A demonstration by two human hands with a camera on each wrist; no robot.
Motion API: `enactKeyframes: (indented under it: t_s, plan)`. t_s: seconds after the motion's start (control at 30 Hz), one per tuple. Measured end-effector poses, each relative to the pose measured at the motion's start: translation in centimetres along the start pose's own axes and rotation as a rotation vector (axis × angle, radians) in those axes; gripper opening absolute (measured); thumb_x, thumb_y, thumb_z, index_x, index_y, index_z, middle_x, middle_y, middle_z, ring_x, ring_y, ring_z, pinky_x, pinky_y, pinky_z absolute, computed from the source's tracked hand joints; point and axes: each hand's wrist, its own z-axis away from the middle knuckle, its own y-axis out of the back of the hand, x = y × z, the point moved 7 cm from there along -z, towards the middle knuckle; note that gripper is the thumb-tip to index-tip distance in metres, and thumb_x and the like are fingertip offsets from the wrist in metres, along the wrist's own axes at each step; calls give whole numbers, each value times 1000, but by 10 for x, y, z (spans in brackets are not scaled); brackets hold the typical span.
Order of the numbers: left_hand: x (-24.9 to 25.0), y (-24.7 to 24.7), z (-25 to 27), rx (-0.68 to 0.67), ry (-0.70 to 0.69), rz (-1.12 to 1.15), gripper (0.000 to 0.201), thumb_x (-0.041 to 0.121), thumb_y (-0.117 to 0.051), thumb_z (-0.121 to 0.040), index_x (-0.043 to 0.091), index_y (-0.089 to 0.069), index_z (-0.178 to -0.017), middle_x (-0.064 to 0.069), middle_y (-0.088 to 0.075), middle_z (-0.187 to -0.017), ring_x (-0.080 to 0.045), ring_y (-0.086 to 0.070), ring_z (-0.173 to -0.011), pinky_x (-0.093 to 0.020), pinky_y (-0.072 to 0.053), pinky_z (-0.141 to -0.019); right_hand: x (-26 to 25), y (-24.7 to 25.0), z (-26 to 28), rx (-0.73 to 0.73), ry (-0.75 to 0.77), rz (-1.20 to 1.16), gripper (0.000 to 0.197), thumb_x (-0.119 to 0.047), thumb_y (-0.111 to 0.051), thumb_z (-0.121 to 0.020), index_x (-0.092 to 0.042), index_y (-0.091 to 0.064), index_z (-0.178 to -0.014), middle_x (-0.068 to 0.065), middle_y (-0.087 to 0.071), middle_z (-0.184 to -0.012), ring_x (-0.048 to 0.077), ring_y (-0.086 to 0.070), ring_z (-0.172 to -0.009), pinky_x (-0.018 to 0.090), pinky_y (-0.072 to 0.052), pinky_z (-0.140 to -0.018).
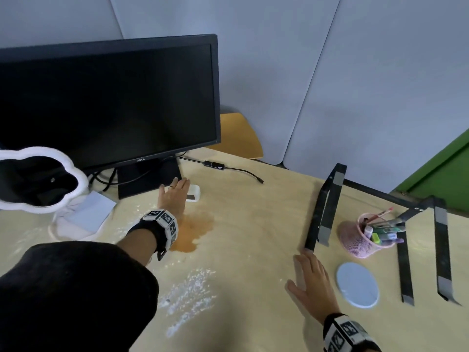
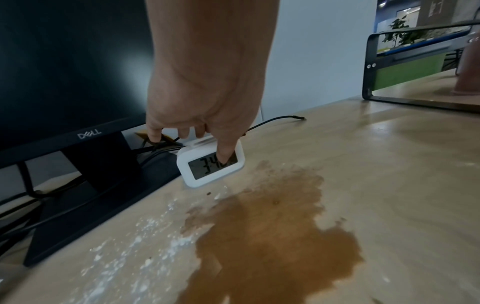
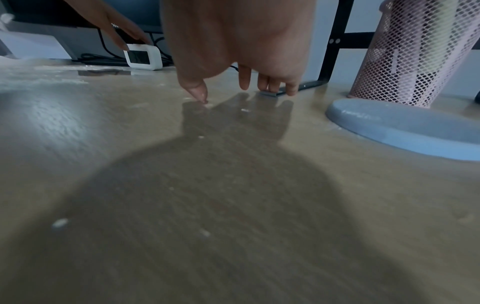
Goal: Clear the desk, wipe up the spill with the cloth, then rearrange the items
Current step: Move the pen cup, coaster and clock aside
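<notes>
A brown spill [image 1: 195, 229] [image 2: 272, 236] lies on the wooden desk in front of the monitor base, with white powder [image 1: 190, 288] [image 2: 130, 246] scattered beside it. A small white digital clock [image 1: 195, 193] [image 2: 207, 172] [image 3: 142, 56] stands just behind the spill. My left hand [image 1: 175, 194] [image 2: 205, 123] reaches over the clock with straight fingers; the thumb lies against the display and the other fingers pass over the top. My right hand [image 1: 312, 278] [image 3: 241, 82] rests flat on the desk, fingers spread, its fingertips at the foot of a black laptop stand [image 1: 327, 207]. It holds nothing.
A black monitor [image 1: 109, 102] fills the back left, with cables and an adapter [image 1: 215, 165] behind it. A cloud-shaped white mirror [image 1: 76, 174] and a pale blue square sheet [image 1: 88, 212] sit at the left. At the right are a pink mesh pen holder [image 1: 363, 240] and a blue round coaster [image 1: 356, 288].
</notes>
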Motion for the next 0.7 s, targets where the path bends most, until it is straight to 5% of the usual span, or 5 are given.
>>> enactKeyframes:
  t_s: [0.13, 0.37, 0.53, 0.7]
  plan:
    - [3, -3, -6, 58, 4, -78, 62, 14, -65, -83, 16, -35, -137, -3, -41, -136, -22, -44, -128, -46, -33, -111, 2, 0, 2, 18, 14, -1, 57, -46, -55, -70, -16, -54, -118, 4, -49, -130, 26, -49, -120, 40, -44, -99]
    - [22, 9, 14, 83, -38, 32, 38, 11, -54, -91, 12, -43, -128, -5, -43, -129, -25, -53, -117, -56, -40, -102, -12, 8, -4, 15, -2, -41, 63, -46, -48, -74, -16, -48, -129, 1, -48, -131, 22, -46, -122, 33, -35, -105]
    - [104, 36, 54, 124, -423, 98, 36, 17, -53, -93, 10, -42, -126, -6, -40, -126, -25, -52, -110, -37, -56, -79, -50, 23, -24, 5, 75, -193, 61, -23, -60, -84, -13, -35, -139, 2, -40, -140, 20, -44, -125, 31, -38, -105]
    - [178, 29, 107, 141, -720, 10, 35, 12, -67, -81, 10, -51, -113, -5, -50, -111, -19, -58, -93, -29, -58, -66, -80, 36, -35, 19, 157, -241, 56, -24, -60, -85, -14, -38, -135, 3, -45, -134, 20, -48, -119, 35, -44, -98]
